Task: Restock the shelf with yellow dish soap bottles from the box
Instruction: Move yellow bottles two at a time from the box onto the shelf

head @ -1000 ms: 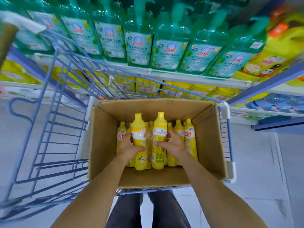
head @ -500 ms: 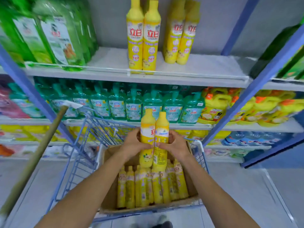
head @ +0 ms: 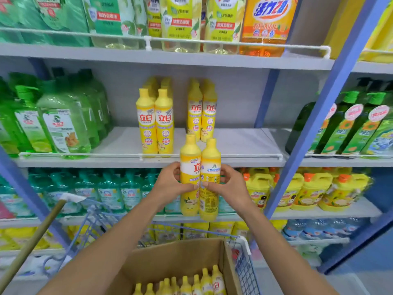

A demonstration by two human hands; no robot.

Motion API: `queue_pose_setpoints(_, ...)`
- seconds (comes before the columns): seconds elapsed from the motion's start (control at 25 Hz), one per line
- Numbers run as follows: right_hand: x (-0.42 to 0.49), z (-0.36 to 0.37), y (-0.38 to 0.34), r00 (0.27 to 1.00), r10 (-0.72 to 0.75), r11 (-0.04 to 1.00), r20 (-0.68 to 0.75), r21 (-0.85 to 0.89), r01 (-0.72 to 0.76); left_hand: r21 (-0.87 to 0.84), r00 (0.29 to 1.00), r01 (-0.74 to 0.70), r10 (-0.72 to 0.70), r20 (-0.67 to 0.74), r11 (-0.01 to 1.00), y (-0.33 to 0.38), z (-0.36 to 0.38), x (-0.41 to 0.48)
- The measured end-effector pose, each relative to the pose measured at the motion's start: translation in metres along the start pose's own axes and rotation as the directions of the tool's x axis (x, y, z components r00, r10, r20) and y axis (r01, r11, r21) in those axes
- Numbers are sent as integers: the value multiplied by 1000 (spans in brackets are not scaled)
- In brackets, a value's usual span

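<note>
Two yellow plastic dish soap bottles were held upright and touching side by side, the left bottle [head: 190, 175] and the right bottle [head: 210, 182]. They were in the air just in front of the front edge of the grey metal shelf [head: 238, 143], with their caps rising above its white wire rail [head: 212, 155].

The left hand [head: 169, 185] gripped the left bottle with fingers curled round its side and the thumb across the front. The right hand [head: 231, 184] gripped the right bottle the same way.

On the shelf, stocked yellow bottles [head: 155, 124] stood in two columns at the front edge near the middle. More yellow bottles [head: 202, 111] stood just to their right, set further back. Green clear detergent jugs [head: 61, 126] filled the shelf's left end.

Below, the brown cardboard box [head: 170, 258] sat in a blue wire cart [head: 244, 271]. The remaining yellow bottles [head: 191, 284] stood upright inside it, reaching its right wall. A wooden pole [head: 32, 241] leaned at lower left.
</note>
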State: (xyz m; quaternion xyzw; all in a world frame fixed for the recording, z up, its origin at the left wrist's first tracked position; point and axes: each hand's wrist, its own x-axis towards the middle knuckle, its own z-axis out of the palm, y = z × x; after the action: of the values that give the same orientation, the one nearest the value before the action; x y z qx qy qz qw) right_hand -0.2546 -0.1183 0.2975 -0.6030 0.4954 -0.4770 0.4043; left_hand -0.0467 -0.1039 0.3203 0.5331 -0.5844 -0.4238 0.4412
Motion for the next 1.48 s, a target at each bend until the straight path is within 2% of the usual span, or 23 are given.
queue_pose_setpoints(0.24, 102, -37, -62, 983, -179, 984, -42, -20, 179, 27, 982, -163, 165, -90, 986, 80, -3, 87)
queue_pose_setpoints(0.4, 154, -35, -79, 976, -204, 979, -74, -8, 204, 49, 966, -192, 198, -165, 980, 100, -7, 134)
queue_pose_setpoints(0.6, 182, -17, -67, 979, -195, 979, -60, -73, 191, 52, 958, -134, 142, -250, 990, 70, -6, 163)
queue_pose_setpoints(0.8, 181, -7, -36, 983, -160, 983, -87, -106, 151, 8, 967, -111, 110, -231, 994, 31, 5, 174)
queue_pose_setpoints(0.96, 174, 2, -17, 973, -190, 975, -128, -138, 172, -1, 973, -132, 130, -192, 991, 21, 5, 180)
queue_pose_setpoints(1.12, 169, 11, -9, 966, -141, 985, -218, -131, 115, 59, 949, -170, 180, -259, 984, 14, 7, 177)
queue_pose_setpoints(1.32, 170, -9, -3, 991, -112, 994, -74, -22, 111, 100, 952, -204, 221, -212, 974, 8, 4, 175)
queue_pose_setpoints(1.48, 167, -18, -4, 991, -133, 991, -11, -31, 133, 100, 955, -206, 222, -197, 974, 6, 7, 170)
